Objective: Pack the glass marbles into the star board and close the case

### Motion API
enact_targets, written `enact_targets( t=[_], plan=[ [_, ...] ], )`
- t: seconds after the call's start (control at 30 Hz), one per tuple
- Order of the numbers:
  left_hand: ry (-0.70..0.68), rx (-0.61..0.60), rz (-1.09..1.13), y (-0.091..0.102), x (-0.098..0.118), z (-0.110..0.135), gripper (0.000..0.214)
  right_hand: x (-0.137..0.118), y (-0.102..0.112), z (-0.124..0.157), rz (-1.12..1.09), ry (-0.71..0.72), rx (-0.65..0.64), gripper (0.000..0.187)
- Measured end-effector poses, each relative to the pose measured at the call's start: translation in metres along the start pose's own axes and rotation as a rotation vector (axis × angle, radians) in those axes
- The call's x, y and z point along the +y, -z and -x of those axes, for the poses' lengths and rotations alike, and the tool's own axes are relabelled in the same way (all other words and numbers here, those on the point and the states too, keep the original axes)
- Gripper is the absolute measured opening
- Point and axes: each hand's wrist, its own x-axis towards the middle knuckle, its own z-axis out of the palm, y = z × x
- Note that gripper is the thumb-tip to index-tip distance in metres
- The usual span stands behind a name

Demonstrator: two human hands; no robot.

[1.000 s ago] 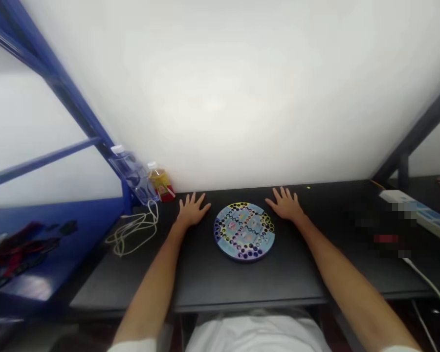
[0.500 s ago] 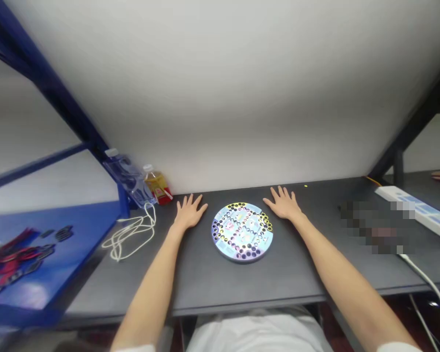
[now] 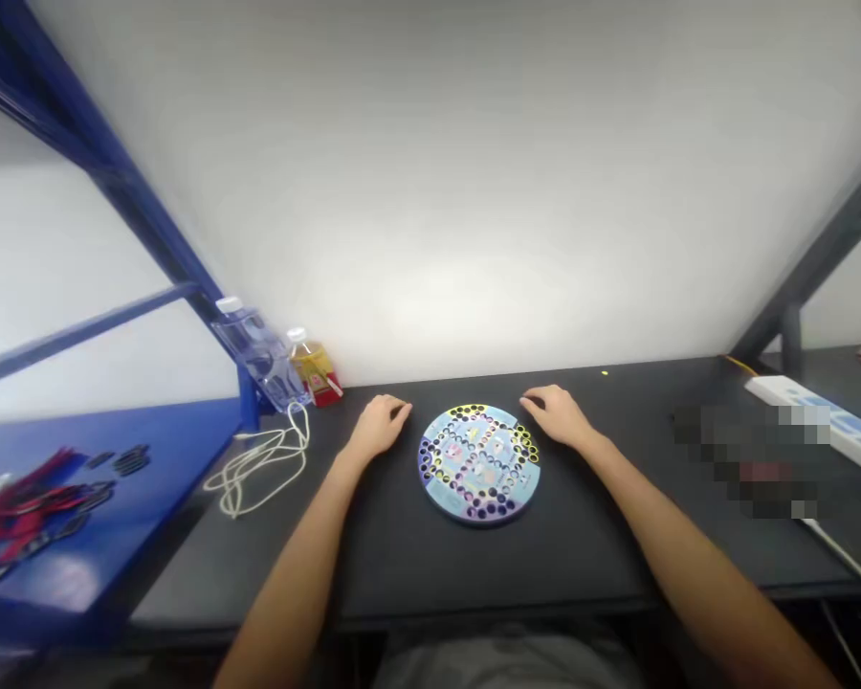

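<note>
A round game board, pale blue with yellow and purple edge patches and many round holes, lies flat on the dark table. To its left my left hand rests on the tabletop, fingers curled in loosely and thumb against them, with nothing seen in it. My right hand is at the board's upper right, its fingers likewise curled under and no object showing. Neither hand touches the board.
A tangled white cable lies at left, near a clear plastic bottle and a yellow-red bottle. Red and black items sit on a blue surface. At right are a white power strip and a blurred-out object.
Both hands have gone from flat with spread fingers to loosely curled, staying in about the same places beside the board. The camera view has shifted slightly.
</note>
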Motion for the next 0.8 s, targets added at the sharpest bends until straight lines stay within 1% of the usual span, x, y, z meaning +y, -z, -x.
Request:
enact_targets(
  t=[0.03,0.1,0.17,0.2,0.23,0.33,0.4,0.43,0.47,0.53,0.57,0.6,0.67,0.73,0.8],
  plan=[
    [-0.015,-0.024,0.056,0.001,0.006,0.000,0.052,-0.010,-0.002,0.003,-0.063,0.031,-0.015,0.048],
    [-0.036,-0.063,0.173,-0.001,0.017,0.000,0.053,-0.032,-0.010,0.009,-0.171,0.107,-0.002,0.049],
    [-0.043,-0.082,0.248,-0.003,0.024,-0.001,0.051,-0.054,-0.020,0.013,-0.213,0.175,0.001,0.053],
    [-0.044,-0.083,0.268,-0.004,0.025,-0.001,0.049,-0.064,-0.024,0.015,-0.226,0.202,-0.003,0.057],
    [-0.041,-0.079,0.277,-0.005,0.024,-0.001,0.047,-0.073,-0.026,0.016,-0.231,0.226,0.024,0.059],
    [-0.018,-0.048,0.281,-0.004,0.018,-0.002,0.046,-0.095,-0.022,0.025,-0.180,0.388,0.058,0.055],
    [0.005,-0.030,0.283,-0.004,0.013,-0.001,0.048,-0.108,-0.013,0.038,-0.152,0.511,-0.004,0.052],
    [0.015,-0.022,0.282,-0.004,0.012,-0.001,0.049,-0.113,-0.008,0.047,-0.149,0.571,-0.074,0.053],
    [0.024,-0.014,0.277,-0.005,0.011,0.000,0.050,-0.118,-0.005,0.056,-0.145,0.626,-0.159,0.061],
    [0.033,0.001,0.257,-0.007,0.009,0.000,0.050,-0.126,0.000,0.072,-0.110,0.714,-0.314,0.084],
    [0.033,0.009,0.248,-0.008,0.009,0.000,0.050,-0.129,0.000,0.078,-0.092,0.736,-0.358,0.094],
    [0.031,0.017,0.240,-0.009,0.009,0.000,0.049,-0.131,0.000,0.082,-0.077,0.748,-0.387,0.101],
    [0.024,0.022,0.234,-0.010,0.008,-0.001,0.049,-0.132,0.000,0.084,-0.070,0.753,-0.412,0.108],
    [0.027,0.025,0.231,-0.011,0.008,-0.001,0.048,-0.131,-0.001,0.082,-0.083,0.747,-0.417,0.105],
    [0.035,0.022,0.233,-0.010,0.007,-0.001,0.047,-0.130,-0.001,0.080,-0.098,0.734,-0.410,0.098]
  ],
)
